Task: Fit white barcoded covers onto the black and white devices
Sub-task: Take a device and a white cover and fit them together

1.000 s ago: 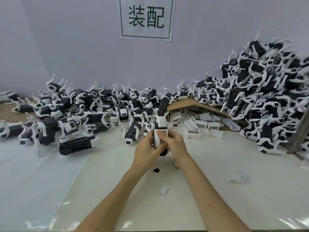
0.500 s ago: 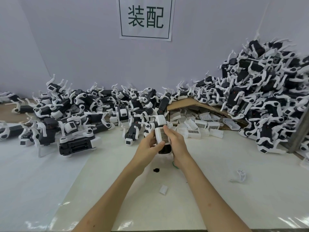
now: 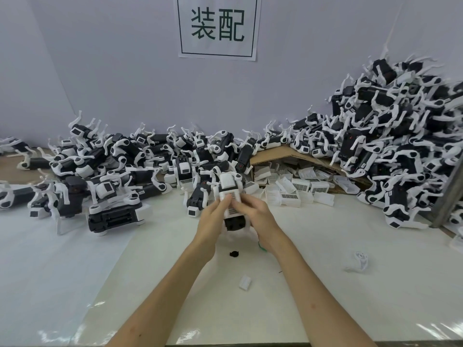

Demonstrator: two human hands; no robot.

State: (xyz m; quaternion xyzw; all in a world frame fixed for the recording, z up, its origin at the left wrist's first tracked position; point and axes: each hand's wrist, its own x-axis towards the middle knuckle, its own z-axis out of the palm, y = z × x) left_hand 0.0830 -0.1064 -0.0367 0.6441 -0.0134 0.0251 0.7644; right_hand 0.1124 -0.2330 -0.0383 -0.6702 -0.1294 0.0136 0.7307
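The left hand [image 3: 213,217] and right hand [image 3: 259,216] are close together. Both grip one black and white device [image 3: 234,221] over the table [image 3: 325,296], with fingers on its white barcoded cover [image 3: 228,190]. Just behind the device, loose covers [image 3: 295,190] spill from a cardboard box [image 3: 278,152]. A low heap [image 3: 112,159] crowds its left and a tall heap [image 3: 400,146] its right. Nearer than the device lie a small black bit [image 3: 234,253] and a white piece [image 3: 245,283]. There is wide room there down to the table's near edge.

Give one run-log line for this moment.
phase: fitting | left hand: grips device | right hand: holds barcoded cover | spare covers: beside cardboard
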